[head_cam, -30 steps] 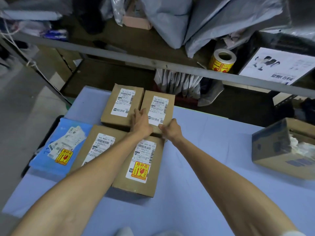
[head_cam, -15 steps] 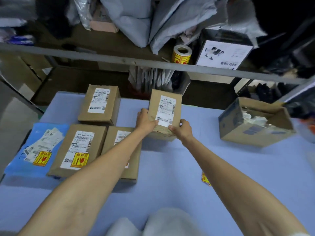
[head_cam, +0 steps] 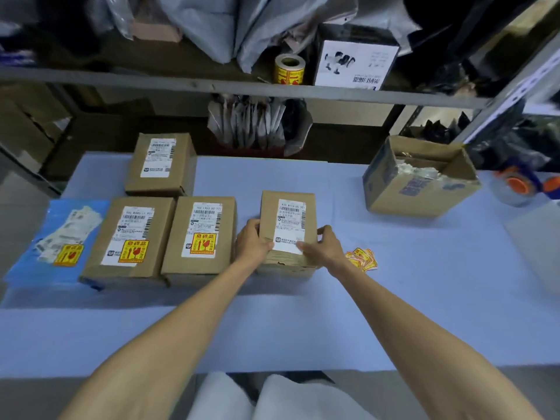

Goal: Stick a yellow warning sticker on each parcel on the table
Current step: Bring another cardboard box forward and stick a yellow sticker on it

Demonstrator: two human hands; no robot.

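A small brown parcel (head_cam: 288, 219) with a white shipping label sits mid-table, held at its near end by my left hand (head_cam: 253, 244) and my right hand (head_cam: 325, 247). It carries no yellow sticker. Left of it lie two brown parcels (head_cam: 200, 234) (head_cam: 130, 237) and a blue mailer bag (head_cam: 60, 241), each with a yellow warning sticker. A further brown parcel (head_cam: 160, 162) at the back left shows only a white label. Loose yellow stickers (head_cam: 362, 259) lie on the table just right of my right hand.
An open cardboard box (head_cam: 421, 177) stands at the right, a tape dispenser (head_cam: 521, 183) beyond it. A roll of yellow stickers (head_cam: 289, 69) stands on the shelf rail behind the table (head_cam: 303, 328), among bags and a white box.
Both hands picked the small parcel up from the back row, pulled it toward me and to the right, and set it beside the stickered parcels. The loose stickers came into view.
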